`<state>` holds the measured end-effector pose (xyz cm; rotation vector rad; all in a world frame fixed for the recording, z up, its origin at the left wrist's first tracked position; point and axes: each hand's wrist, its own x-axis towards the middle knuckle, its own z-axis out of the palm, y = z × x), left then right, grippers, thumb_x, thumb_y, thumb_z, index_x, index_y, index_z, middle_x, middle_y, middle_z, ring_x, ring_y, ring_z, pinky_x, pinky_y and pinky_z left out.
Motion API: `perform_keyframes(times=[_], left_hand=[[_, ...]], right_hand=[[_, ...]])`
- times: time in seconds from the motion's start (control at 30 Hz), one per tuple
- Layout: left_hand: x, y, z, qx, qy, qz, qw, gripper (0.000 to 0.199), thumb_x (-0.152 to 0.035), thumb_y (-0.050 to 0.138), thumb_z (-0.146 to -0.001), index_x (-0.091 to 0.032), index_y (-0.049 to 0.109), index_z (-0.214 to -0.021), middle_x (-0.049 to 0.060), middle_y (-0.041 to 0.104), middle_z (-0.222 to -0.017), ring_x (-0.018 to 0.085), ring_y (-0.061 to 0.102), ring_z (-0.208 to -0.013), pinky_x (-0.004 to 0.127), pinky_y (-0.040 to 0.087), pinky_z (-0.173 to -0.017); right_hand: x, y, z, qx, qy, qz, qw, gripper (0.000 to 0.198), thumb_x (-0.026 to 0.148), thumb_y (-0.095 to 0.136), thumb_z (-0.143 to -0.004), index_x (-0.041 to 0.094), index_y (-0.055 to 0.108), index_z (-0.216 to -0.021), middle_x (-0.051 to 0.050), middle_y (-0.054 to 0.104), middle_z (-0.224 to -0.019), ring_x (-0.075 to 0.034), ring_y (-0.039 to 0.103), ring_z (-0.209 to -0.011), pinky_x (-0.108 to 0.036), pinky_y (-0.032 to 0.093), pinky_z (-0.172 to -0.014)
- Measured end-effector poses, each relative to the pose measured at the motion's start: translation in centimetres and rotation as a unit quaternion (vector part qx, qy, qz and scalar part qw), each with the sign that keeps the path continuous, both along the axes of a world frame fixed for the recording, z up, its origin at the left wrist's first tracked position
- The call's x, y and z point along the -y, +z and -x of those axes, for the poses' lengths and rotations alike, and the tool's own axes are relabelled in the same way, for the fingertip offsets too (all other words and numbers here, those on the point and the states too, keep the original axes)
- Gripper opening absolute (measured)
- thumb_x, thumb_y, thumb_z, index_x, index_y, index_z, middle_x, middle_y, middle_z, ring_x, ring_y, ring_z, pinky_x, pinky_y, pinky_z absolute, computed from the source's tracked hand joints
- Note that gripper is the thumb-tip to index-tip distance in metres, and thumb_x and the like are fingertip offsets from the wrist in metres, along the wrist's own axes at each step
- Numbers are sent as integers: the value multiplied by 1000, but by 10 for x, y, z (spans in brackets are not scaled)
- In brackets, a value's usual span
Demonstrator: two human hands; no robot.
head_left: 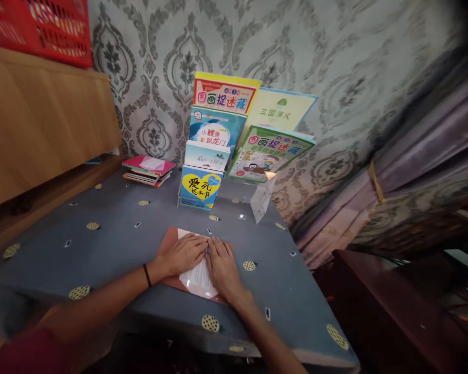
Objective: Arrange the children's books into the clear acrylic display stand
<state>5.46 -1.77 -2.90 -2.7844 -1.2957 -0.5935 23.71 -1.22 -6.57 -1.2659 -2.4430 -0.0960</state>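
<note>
A book (169, 241) with a reddish-brown cover and a pale panel of small print lies flat near the middle of the table. Across its upper part rests my left hand (187, 252), palm down, fingers stretched out to the right. My right hand (223, 267) lies flat on the book's right side, its fingers pointing away from me. The fingertips of both hands come together near the top edge. Parts of the cover are hidden beneath them. Neither hand grips anything.
Behind the book, a clear stand (262, 200) holds several upright picture books (203, 184). A short stack of books (150, 169) sits at the back left. The patterned grey tablecloth (113, 249) covers the table. Left is a wooden cabinet (47, 114) bearing a red basket (62, 47); right hangs a curtain (409, 156).
</note>
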Motion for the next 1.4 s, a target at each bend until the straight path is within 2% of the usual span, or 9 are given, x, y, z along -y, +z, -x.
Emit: perform_keyframes(times=[0.23, 0.4, 0.53, 0.63, 0.77, 0.9, 1.17, 1.27, 1.4], left_hand=[[5, 3, 16, 11, -19, 52, 998, 36, -24, 46, -101, -17, 56, -136, 11, 60, -142, 20, 52, -134, 41, 36, -116], [43, 11, 41, -22, -42, 125, 991, 67, -56, 62, -91, -27, 44, -149, 12, 42, -158, 28, 33, -149, 51, 22, -121], [61, 16, 58, -30, -62, 124, 990, 68, -55, 62, -91, -31, 40, -151, 9, 44, -157, 26, 31, -150, 50, 19, -122], [54, 19, 77, -51, -51, 102, 992, 56, -52, 58, -95, -33, 47, -147, 8, 48, -154, 26, 34, -148, 51, 21, -121], [40, 21, 100, -70, 1, 74, 995, 38, -38, 49, -102, -33, 55, -139, 8, 52, -151, 26, 43, -143, 50, 33, -116], [35, 16, 101, -64, 64, 57, 994, 36, -21, 36, -105, -24, 60, -132, 10, 60, -139, 23, 57, -127, 41, 46, -105], [12, 18, 92, 4, 64, 57, 996, 28, -27, 39, -104, -19, 65, -112, 7, 66, -117, 21, 60, -110, 38, 49, -100], [-2, 13, 90, 8, 89, 43, 995, 25, -27, 41, -103, -20, 63, -112, 8, 66, -118, 23, 60, -110, 41, 50, -98], [-11, -1, 87, 22, 127, 16, 992, 24, -26, 43, -102, -21, 63, -114, 9, 65, -122, 25, 61, -109, 43, 51, -95]], right_hand=[[4, -1, -2, -2, 6, -8, 1000, 48, 24, 34, -102, 9, 50, -144, -21, 53, -146, -31, 47, -138, -54, 36, -113], [5, 4, -2, 10, -2, 4, 1000, 45, 25, 37, -101, 8, 53, -141, -23, 52, -147, -33, 45, -139, -55, 34, -113], [7, 18, -2, 21, -9, -3, 1000, 41, 27, 43, -101, 11, 56, -136, -21, 57, -141, -34, 51, -130, -53, 38, -108], [18, 32, -9, 26, -39, 5, 999, 35, 30, 50, -98, 14, 61, -127, -18, 65, -122, -33, 58, -108, -48, 47, -92], [47, 38, -19, 6, -67, 14, 998, 22, 27, 49, -98, 19, 66, -110, -11, 63, -93, -28, 57, -86, -41, 46, -80], [68, 30, -17, -27, -62, 9, 998, 22, 25, 46, -100, 21, 66, -108, -8, 62, -91, -25, 55, -84, -38, 44, -79], [54, 43, -14, -16, -57, 22, 998, 25, 25, 43, -101, 21, 66, -93, -7, 62, -87, -23, 55, -82, -35, 42, -76], [35, 58, 3, -15, -32, 40, 999, 26, 26, 43, -101, 19, 68, -94, -10, 65, -95, -25, 58, -89, -38, 46, -80], [-1, 62, 48, -48, 86, 87, 991, 37, 30, 41, -104, 15, 58, -132, -15, 63, -131, -27, 58, -119, -41, 45, -103]])
